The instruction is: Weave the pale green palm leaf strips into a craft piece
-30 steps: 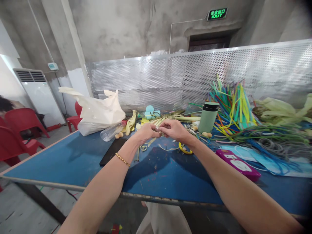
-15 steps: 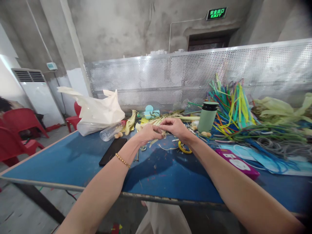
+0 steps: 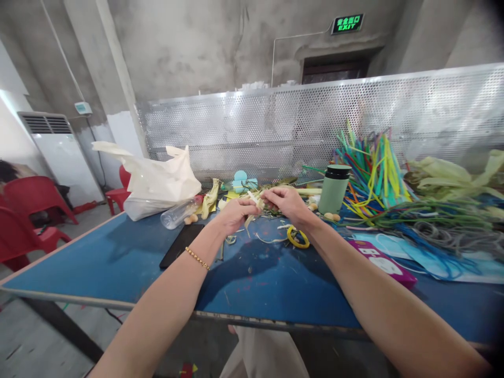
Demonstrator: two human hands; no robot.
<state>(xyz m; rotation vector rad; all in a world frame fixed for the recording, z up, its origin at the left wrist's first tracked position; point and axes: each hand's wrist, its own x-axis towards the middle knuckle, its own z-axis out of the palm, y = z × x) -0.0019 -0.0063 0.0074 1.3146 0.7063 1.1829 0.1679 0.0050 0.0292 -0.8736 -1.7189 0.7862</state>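
Above the middle of the blue table (image 3: 220, 294), my left hand (image 3: 237, 214) pinches a pale, narrow piece of corn husk (image 3: 254, 198). Its lower end hangs in a thin curl beneath my fingers. My right hand (image 3: 284, 202) is closed at the other side of the same husk, fingertips and thumb pressed together. A small gap now separates the two hands. Green stalks and husk scraps lie just behind them. Below my right wrist rests a yellow ring-shaped roll (image 3: 298, 238). The husk's exact folding is too small to make out.
Left stand a white plastic bag (image 3: 161, 176), a clear bottle (image 3: 178, 214) and a black phone (image 3: 181, 245). To the right are a green flask (image 3: 334, 191), colourful strips (image 3: 384, 173), a purple box (image 3: 384, 262) and corn husks (image 3: 457, 176). A perforated metal panel (image 3: 236, 126) runs behind.
My hands have drawn slightly apart, the right one moving a little right. The pale husk strip now shows between them and hangs below my left fingers.
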